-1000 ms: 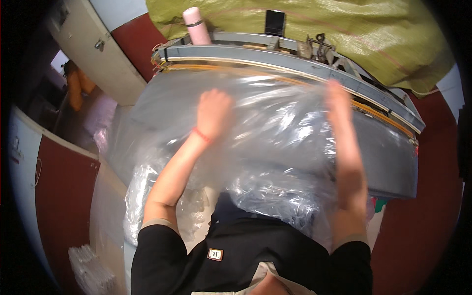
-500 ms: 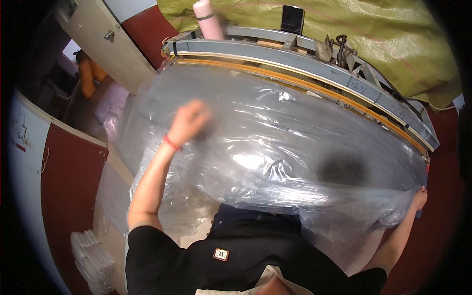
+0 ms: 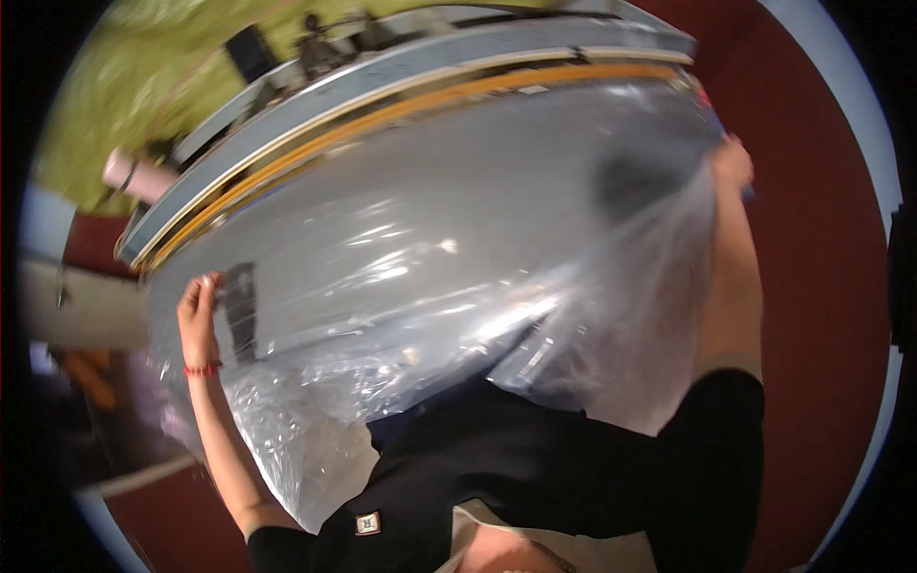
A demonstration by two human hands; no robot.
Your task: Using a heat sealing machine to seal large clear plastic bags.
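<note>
A wide clear plastic sheet [image 3: 382,229] lies over the long grey work surface, and its near edge hangs in folds toward my body. At the right end my right hand [image 3: 732,164] is closed on the sheet, whose creases run up to the fingers. Something blue shows beside that hand. My left hand [image 3: 199,301], with a red band at the wrist, is held over the left end of the sheet. Its fingers are pinched together, and what they hold, if anything, I cannot make out. A dark shadow falls on the sheet next to it.
Along the far side run a grey metal beam [image 3: 420,55] and an orange strip [image 3: 382,107]. Behind them are a pink roll [image 3: 138,177], a black flat object [image 3: 250,53] and a yellow-green tarp [image 3: 143,86]. A dark red wall [image 3: 821,286] stands at the right.
The whole view has turned and shifted. My left hand has moved from over the sheet out to its left end, its fingers now pinched. My right hand stays at the sheet's right end.
</note>
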